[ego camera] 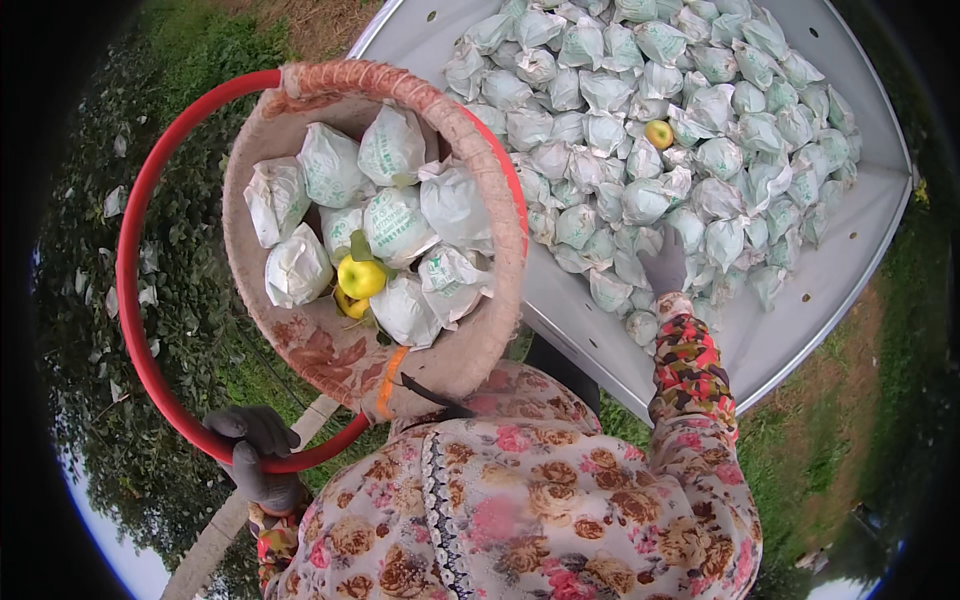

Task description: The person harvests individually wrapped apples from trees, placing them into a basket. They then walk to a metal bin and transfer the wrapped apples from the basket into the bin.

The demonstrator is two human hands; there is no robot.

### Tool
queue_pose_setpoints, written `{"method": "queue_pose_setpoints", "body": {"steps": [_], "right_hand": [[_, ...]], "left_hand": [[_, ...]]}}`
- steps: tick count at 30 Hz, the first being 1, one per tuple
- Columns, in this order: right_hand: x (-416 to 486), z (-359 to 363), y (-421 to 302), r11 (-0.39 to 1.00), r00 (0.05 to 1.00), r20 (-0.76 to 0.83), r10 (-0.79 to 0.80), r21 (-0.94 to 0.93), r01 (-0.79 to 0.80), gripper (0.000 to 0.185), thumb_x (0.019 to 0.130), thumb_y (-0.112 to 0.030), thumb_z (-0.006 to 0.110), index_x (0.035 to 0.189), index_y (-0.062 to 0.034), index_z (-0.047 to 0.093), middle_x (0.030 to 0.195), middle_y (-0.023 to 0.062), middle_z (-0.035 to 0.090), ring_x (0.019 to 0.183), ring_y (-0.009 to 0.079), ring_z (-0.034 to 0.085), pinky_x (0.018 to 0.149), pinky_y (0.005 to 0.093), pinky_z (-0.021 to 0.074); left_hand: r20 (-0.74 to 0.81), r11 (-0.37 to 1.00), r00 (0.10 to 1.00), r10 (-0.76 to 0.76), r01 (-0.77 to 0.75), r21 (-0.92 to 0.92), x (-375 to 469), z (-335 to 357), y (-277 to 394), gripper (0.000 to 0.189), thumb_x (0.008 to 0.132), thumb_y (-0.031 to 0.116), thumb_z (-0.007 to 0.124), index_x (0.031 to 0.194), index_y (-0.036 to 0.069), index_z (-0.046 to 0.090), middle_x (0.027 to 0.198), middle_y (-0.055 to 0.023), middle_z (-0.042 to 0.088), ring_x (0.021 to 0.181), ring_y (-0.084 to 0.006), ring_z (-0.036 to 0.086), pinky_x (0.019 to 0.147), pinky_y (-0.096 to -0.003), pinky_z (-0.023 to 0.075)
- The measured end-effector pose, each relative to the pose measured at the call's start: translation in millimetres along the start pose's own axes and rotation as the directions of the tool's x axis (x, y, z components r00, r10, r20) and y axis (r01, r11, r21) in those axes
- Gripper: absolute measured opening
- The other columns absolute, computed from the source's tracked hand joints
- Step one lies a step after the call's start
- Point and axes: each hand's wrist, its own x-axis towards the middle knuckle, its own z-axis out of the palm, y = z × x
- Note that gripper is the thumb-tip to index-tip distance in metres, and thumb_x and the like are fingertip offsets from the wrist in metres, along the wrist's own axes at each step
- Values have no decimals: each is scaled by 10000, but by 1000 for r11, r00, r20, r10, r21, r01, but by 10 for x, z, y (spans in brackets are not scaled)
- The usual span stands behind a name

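My gloved left hand is closed around the red hoop handle of a round, cloth-lined picking basket. Inside lie several apples in white paper bags with green print, along with a bare yellow apple. Part of another bare apple shows beneath it, and green leaves cling nearby. My gloved right hand reaches down onto the near side of a large heap of bagged fruit, touching the bags. Whether its fingers hold a bag is hidden. One bare yellow-red apple sits amid the heap.
The heap lies in a grey metal cart bed with raised rims and small holes. Leafy trees with white bags stand at the left. A concrete post slants at lower left. Grass and bare soil border the cart.
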Motion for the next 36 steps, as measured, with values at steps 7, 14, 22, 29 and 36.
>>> {"method": "queue_pose_setpoints", "body": {"steps": [7,14,22,29,36], "right_hand": [[-376,-1856,-2567,481,636,-297,-712,454,750,547,815,-158,683,1318,-57,491,1256,149,561,1119,264,568,938,382,466],[-995,-582,-4585,204,142,202,-969,334,920,726,698,-292,745,1327,-89,446,1315,124,468,1206,330,488,954,443,450],[-1264,-8,-4930,-158,-91,299,-950,-209,965,680,649,-228,737,1278,-223,481,1187,38,481,1166,264,454,703,420,476],[-1014,-81,-4913,-217,-217,339,-916,40,975,751,607,-197,754,1295,-289,466,1241,47,459,1202,300,437,783,458,503],[-965,-228,-4861,-127,-183,402,-897,162,979,858,601,-181,764,1378,-274,413,1276,57,455,1152,303,498,816,416,545]], "left_hand": [[129,924,987,-97,137,-356,0,-125,-146,317,756,149,783,944,59,544,627,-34,524,504,-160,529,483,-304,505],[288,869,945,-157,271,-414,135,-88,-176,326,723,40,703,1019,8,571,758,-52,601,630,-108,567,587,-252,470],[429,913,898,-100,254,-319,174,-22,-56,344,686,-23,670,1008,-6,550,732,-40,588,605,-79,545,544,-227,425],[444,879,894,65,159,-449,153,50,-189,359,754,-36,687,1081,-12,543,793,-26,564,678,-77,544,614,-242,450],[442,886,897,-16,218,-410,128,10,-189,326,751,-46,680,1048,-22,551,809,-33,558,669,-83,532,612,-249,437]]}}
